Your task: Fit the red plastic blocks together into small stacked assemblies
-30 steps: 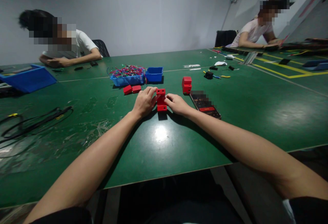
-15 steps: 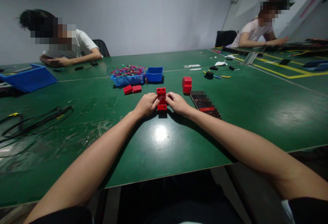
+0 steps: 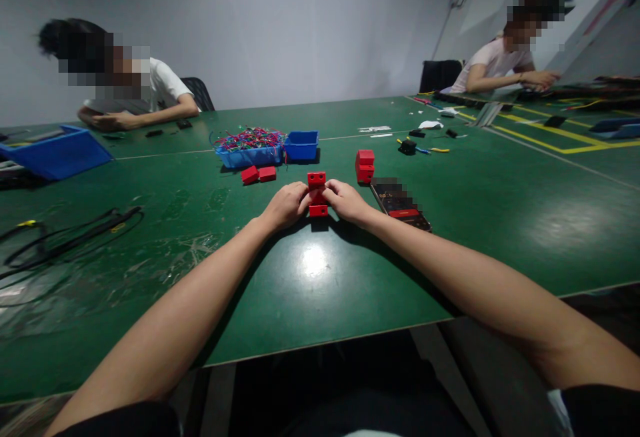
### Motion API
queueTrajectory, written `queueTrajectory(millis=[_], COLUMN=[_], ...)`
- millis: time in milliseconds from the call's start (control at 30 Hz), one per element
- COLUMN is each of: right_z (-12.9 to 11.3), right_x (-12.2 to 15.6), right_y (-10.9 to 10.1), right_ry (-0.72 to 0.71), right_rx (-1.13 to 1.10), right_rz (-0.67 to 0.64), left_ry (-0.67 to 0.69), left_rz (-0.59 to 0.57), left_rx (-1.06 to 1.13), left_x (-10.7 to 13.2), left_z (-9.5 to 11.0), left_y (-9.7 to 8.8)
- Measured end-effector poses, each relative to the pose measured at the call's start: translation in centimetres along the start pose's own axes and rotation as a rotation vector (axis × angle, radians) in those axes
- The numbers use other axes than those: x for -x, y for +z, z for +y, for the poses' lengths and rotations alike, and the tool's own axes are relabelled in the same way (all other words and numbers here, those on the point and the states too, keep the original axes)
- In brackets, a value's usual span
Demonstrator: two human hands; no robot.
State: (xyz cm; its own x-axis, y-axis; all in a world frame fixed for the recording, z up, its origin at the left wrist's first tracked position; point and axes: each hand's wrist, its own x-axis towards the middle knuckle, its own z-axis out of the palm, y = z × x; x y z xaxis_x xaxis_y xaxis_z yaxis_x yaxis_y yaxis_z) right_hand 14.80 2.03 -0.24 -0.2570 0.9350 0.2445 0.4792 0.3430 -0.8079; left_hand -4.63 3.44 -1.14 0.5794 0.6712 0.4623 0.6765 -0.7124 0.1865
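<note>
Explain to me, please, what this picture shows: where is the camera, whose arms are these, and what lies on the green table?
There is no machine here: the two bare arms belong to a person who wears the camera on the head, so the picture looks forward and down over that person's own hands. The left hand and the right hand together pinch a small red part that rests on the green table. Behind them lie two loose red blocks, a stack of red blocks, a blue tray of coloured wires and a smaller blue bin. A phone lies beside the right hand; black cables lie far to the left. One person sits at the far left and another person at the far right; their hands are not the wearer's.
</note>
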Motion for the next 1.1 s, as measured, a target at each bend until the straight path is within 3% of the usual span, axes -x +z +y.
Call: queueTrajectory(millis=[367, 667, 1100], right_z=[0.5, 0.5, 0.3], right_x=[0.1, 0.1, 0.2], right_y=[0.2, 0.0, -0.1], right_ry=[-0.025, -0.026, -0.054], right_rx=[-0.007, -0.034, 0.041], right_rz=[0.023, -0.002, 0.036], left_ry=[0.025, -0.031, -0.047], left_rz=[0.007, 0.014, 0.015], left_rx=[0.053, 0.154, 0.119], left_x=[0.1, 0.1, 0.0], left_z=[0.5, 1.1, 0.8], left_y=[-0.3, -0.9, -0.6])
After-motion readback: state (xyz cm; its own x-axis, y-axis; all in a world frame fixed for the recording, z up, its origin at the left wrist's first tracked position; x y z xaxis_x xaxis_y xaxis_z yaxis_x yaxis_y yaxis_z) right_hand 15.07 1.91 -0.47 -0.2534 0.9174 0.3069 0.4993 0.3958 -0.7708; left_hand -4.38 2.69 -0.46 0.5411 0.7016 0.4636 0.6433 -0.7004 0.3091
